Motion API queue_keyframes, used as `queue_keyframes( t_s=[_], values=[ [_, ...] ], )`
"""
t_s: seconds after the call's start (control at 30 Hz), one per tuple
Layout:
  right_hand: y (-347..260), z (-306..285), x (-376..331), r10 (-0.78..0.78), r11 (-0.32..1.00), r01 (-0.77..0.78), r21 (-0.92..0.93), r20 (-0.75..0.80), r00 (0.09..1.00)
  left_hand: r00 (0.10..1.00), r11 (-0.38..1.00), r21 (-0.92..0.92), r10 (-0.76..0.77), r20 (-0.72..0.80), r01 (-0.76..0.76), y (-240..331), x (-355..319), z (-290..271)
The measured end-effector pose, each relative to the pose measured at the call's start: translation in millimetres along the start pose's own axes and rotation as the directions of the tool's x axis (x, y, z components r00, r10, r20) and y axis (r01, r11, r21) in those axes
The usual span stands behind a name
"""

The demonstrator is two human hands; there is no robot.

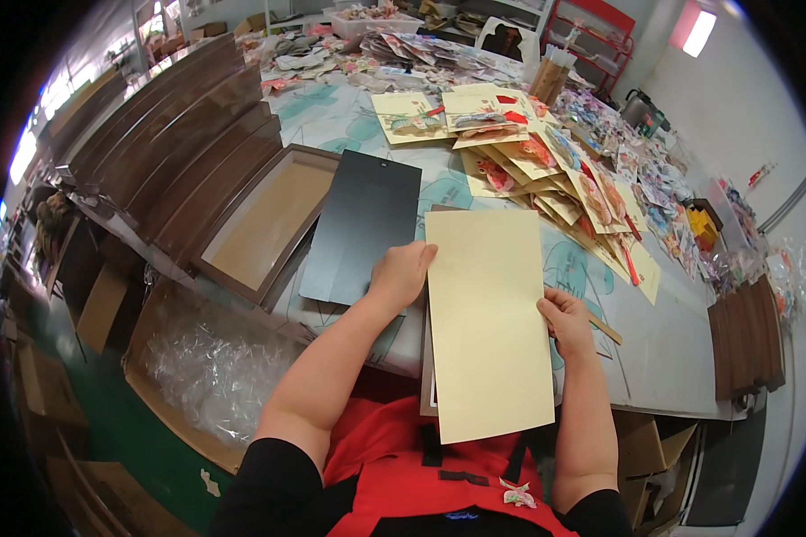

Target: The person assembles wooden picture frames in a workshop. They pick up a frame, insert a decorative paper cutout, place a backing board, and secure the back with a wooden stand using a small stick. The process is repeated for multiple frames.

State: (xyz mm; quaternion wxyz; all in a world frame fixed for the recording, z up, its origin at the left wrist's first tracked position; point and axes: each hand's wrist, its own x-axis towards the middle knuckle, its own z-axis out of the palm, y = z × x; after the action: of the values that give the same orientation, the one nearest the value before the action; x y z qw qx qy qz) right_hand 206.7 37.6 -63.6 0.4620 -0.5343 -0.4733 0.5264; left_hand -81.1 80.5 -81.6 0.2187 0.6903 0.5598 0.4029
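Observation:
A plain cream sheet of card (490, 327) is held upright in front of me, pinched at both long edges. My left hand (401, 276) grips its left edge near the top, and my right hand (566, 322) has the right edge about midway. Behind the card, mostly hidden, lies a brown frame (428, 358); its left side shows. To the left of my left hand is a dark grey backing board (367, 224). Beside it a brown wooden frame (269, 224) with a tan inner panel rests at the table's left edge.
Stacked brown frames (170, 134) stand at the left, others (748, 340) at the right edge. Cream cards with colourful pieces (555, 170) lie piled beyond the card. A carton of clear plastic wrap (215, 367) sits below left. A thin wooden stick (605, 329) lies by my right hand.

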Motion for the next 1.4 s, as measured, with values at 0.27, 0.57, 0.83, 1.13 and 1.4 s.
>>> queue_keyframes(
  t_s=[0.27, 0.57, 0.83, 1.13, 1.4],
  values=[
    [-2.7, 3.8, 1.7, 0.043, 0.999, -0.043, 0.005, -0.124, 0.991, 0.972, 0.992, -0.128, -0.044, -0.231, 0.014, -34.8, -46.7, -43.2],
    [-1.3, -5.7, 21.3, 0.072, 0.995, -0.078, -0.057, -0.099, 0.993, 0.880, 0.970, -0.070, -0.241, -0.410, 0.233, -76.3, -127.3, -83.7],
    [1.8, -12.0, 31.3, 0.094, 0.995, -0.096, -0.021, -0.088, 0.992, 0.786, 0.904, -0.132, -0.420, -0.454, 0.406, -108.5, -170.3, -96.7],
    [1.9, -14.4, 32.0, 0.128, 0.989, -0.122, 0.085, -0.074, 0.989, 0.770, 0.873, -0.220, -0.487, -0.412, 0.434, -110.8, -178.5, -95.3],
    [-5.6, -6.5, 32.0, 0.112, 0.992, -0.116, -0.044, -0.090, 0.990, 0.796, 0.873, -0.217, -0.488, -0.359, 0.437, -109.7, -176.3, -88.0]
  ],
)
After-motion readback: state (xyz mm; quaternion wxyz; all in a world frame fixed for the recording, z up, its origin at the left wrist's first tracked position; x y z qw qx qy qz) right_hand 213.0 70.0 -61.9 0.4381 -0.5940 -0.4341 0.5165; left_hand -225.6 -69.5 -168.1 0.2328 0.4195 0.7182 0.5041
